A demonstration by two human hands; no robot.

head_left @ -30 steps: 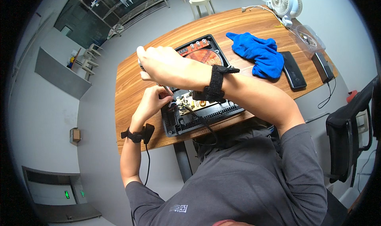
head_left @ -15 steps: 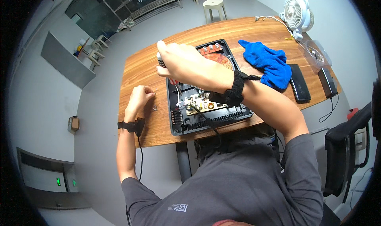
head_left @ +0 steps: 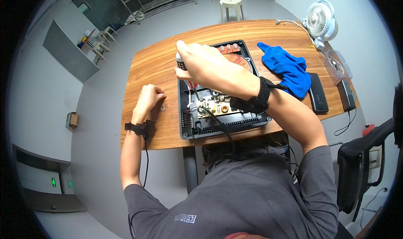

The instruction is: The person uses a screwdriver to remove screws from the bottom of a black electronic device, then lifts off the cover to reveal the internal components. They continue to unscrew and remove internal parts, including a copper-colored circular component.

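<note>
An opened induction cooker base (head_left: pixel 183 132) lies on the wooden table in front of me, its round copper coil (head_left: pixel 236 61) and circuit board (head_left: pixel 216 108) exposed. My right hand (head_left: pixel 203 65) is closed around a screwdriver (head_left: pixel 181 63), held over the left part of the base. Its shaft slants down toward the board's left end; my forearm crosses above the coil and hides part of it. Left of the base, my left hand (head_left: pixel 147 100) rests on the table, thumb and fingertips pinched together. Whatever they pinch is hidden. Small screws (head_left: pixel 163 108) lie beside those fingertips.
A blue cloth (head_left: pixel 287 69) lies right of the base, beside a black phone (head_left: pixel 317 93). Farther right are a black power adapter (head_left: pixel 346 95), a clear plastic box (head_left: pixel 337 67) and a white fan (head_left: pixel 320 21). Black cables run from my wrist straps.
My right hand has shifted slightly right over the cooker base, and the screwdriver's shaft now shows above the circuit board. My left hand stays pinched beside the screws. The whole view has tilted slightly.
</note>
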